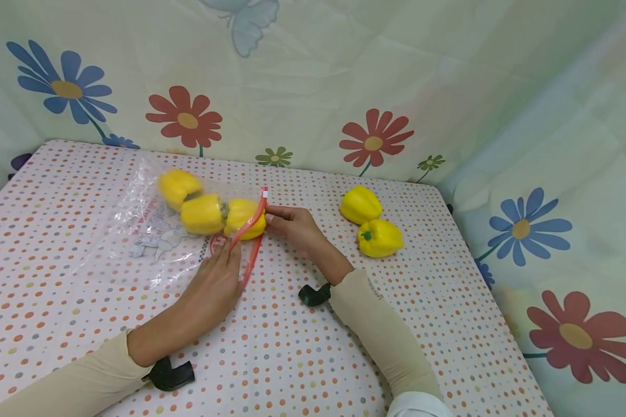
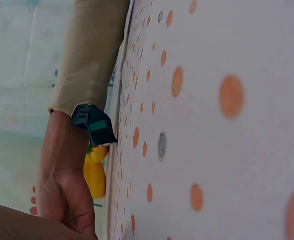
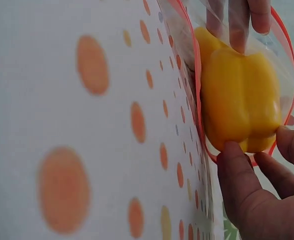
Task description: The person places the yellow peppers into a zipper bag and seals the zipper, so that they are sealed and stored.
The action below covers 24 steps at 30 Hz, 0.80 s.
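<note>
A clear plastic zip bag [image 1: 162,246] with a red zip lies on the table, its mouth facing right. Two yellow bell peppers [image 1: 202,214] are inside it. At the mouth, a third yellow bell pepper [image 3: 242,95] sits between the two red zip strips [image 3: 197,90]. My right hand [image 1: 297,229] pinches this pepper's outer end with fingers and thumb. My left hand [image 1: 216,286] holds the near side of the bag's mouth; its fingers [image 3: 238,25] reach down over the pepper and its thumb is hidden. The left wrist view misses the left hand's work.
Two more yellow bell peppers [image 1: 361,205] lie together on the dotted tablecloth [image 1: 292,347], right of my right hand. Black wrist mounts [image 1: 172,375] hang by both wrists. A flower-printed curtain [image 1: 302,87] stands behind the table and along its right side.
</note>
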Each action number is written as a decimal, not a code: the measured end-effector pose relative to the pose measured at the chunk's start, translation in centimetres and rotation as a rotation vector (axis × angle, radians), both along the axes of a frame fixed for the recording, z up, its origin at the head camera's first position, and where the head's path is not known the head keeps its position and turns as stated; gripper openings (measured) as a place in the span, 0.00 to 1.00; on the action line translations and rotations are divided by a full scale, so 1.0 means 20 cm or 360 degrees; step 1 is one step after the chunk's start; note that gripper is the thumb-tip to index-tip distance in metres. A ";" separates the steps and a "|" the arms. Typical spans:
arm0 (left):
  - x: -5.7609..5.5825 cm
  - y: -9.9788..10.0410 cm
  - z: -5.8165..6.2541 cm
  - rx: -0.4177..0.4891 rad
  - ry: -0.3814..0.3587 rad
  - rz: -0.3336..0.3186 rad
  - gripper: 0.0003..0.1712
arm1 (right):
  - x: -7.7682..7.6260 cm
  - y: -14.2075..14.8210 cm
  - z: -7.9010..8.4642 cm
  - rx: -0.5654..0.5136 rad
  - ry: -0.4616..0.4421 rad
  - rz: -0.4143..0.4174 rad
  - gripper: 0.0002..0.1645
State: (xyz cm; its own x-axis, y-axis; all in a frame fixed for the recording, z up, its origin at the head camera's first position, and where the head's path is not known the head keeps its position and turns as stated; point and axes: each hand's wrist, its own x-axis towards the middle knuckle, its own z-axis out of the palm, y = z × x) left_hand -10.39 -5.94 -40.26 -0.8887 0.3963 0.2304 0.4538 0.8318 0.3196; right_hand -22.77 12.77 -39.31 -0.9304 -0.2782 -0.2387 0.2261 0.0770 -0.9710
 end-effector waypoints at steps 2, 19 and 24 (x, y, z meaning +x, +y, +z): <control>0.00 0.00 0.00 0.0000 0.0010 -0.0003 0.43 | -0.01 -0.01 -0.01 -0.0034 -0.0026 -0.0014 0.22; 0.00 0.00 -0.01 0.0003 0.0078 -0.0020 0.44 | -0.05 -0.05 0.00 -0.0153 -0.0164 -0.0046 0.20; 0.00 0.00 -0.01 -0.0001 0.0089 -0.0019 0.43 | -0.07 -0.05 -0.01 -0.0178 -0.0202 -0.0004 0.20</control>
